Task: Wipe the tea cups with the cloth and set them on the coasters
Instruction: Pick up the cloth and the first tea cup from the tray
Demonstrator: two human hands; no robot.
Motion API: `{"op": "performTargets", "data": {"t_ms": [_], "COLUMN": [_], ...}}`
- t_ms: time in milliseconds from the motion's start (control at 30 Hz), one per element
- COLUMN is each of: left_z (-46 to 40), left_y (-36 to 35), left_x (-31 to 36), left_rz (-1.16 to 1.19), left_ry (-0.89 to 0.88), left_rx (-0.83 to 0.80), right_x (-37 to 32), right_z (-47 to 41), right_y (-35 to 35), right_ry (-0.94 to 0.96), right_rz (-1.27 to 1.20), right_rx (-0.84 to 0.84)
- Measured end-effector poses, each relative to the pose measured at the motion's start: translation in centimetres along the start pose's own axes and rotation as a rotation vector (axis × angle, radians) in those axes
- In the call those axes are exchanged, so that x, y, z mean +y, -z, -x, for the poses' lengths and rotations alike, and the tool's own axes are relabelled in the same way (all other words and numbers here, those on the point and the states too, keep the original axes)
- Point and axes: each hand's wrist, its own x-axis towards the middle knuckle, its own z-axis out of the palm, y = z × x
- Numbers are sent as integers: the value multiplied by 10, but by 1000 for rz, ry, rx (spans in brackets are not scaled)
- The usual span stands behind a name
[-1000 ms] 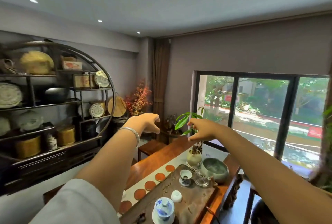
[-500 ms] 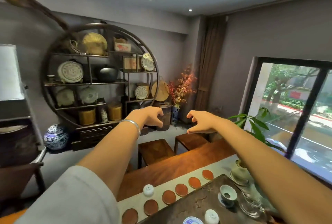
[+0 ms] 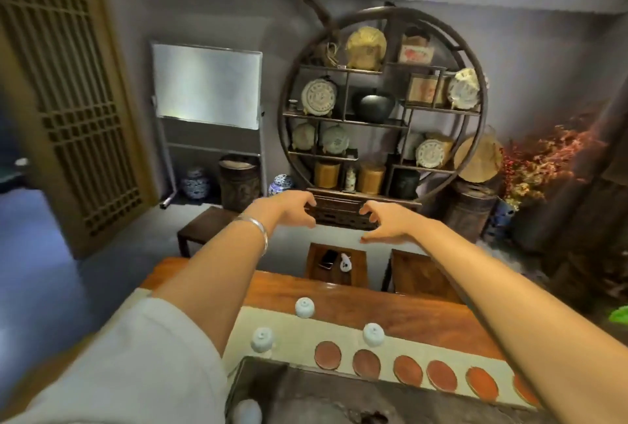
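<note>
While both arms are stretched forward above the table, the view has turned to the left since a moment ago — the window and the green plant are gone, and a wooden lattice door (image 3: 68, 100) and a whiteboard (image 3: 207, 85) have come in. Nearest, the dark stone tea tray (image 3: 339, 396) lies at the lower edge; just behind it a row of round reddish-brown coasters (image 3: 407, 370) sits on a pale cloth runner (image 3: 339, 325); three small white tea cups (image 3: 373, 334), upside down, stand on the runner beside the coasters, none on one. No wiping cloth is visible. The left hand (image 3: 292, 207) and right hand (image 3: 384, 223) hang in the air as before, fingers loosely curled and apart, holding nothing; I judge the work has not yet begun. Beyond the long wooden table (image 3: 407, 308) stand low stools, then a round dark display shelf (image 3: 382, 104) against the grey wall.
</note>
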Motion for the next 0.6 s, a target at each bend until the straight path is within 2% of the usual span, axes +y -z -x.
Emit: {"op": "performTargets", "data": {"t_ms": [133, 333, 433, 600], "left_z": [19, 44, 64, 112], "left_y": [-27, -88, -117, -175], "left_x": [-37, -94, -115, -138], "left_rz": [34, 126, 205, 286], "left_ry": [87, 148, 145, 154], "left_rx": [11, -56, -75, -3], "right_x": [-23, -59, -68, -73], "right_z": [-16, -27, -24, 4], "right_y": [-44, -112, -143, -210], "right_ry": [80, 165, 151, 34], "right_rz": [-42, -130, -171, -312], "right_rx": [-40, -136, -137, -141]}}
